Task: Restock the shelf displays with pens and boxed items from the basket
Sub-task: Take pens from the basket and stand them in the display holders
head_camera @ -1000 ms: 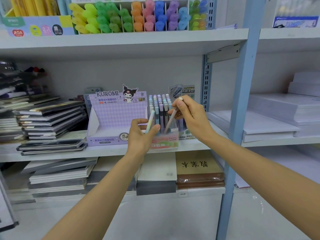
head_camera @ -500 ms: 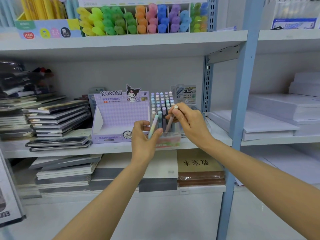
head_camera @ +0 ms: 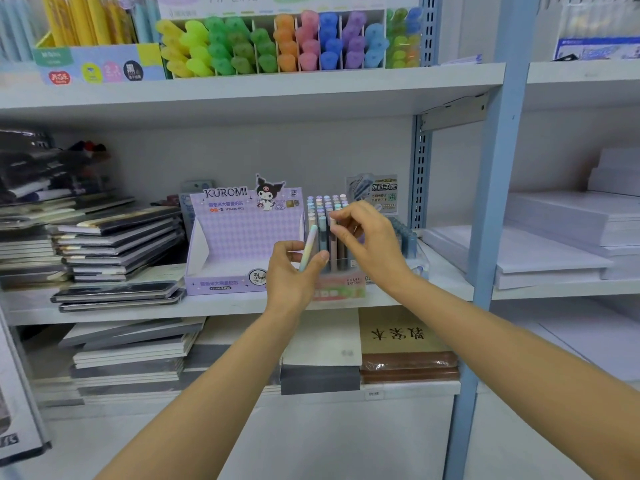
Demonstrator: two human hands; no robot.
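A clear pen display [head_camera: 341, 289] with a pastel base stands on the middle shelf [head_camera: 145, 308], filled with several upright pastel pens. My left hand [head_camera: 289, 277] is just in front of its left side and pinches a pale green-blue pen [head_camera: 309, 244], tilted, between thumb and fingers. My right hand [head_camera: 375, 245] reaches over the display; its thumb and forefinger pinch the top of a beige pen [head_camera: 333, 252] that stands upright in the front row. No basket shows in the head view.
A purple Kuromi lead box [head_camera: 242, 237] stands left of the display, with notebook stacks [head_camera: 114, 244] further left. Highlighters [head_camera: 277, 43] fill the shelf above. A blue upright post [head_camera: 491, 209] rises at right, with paper stacks [head_camera: 554, 237] beyond it.
My right hand has brought the beige pen from a tilt to upright and lowered it into the display's front row. My left hand still holds its pen and has barely moved.
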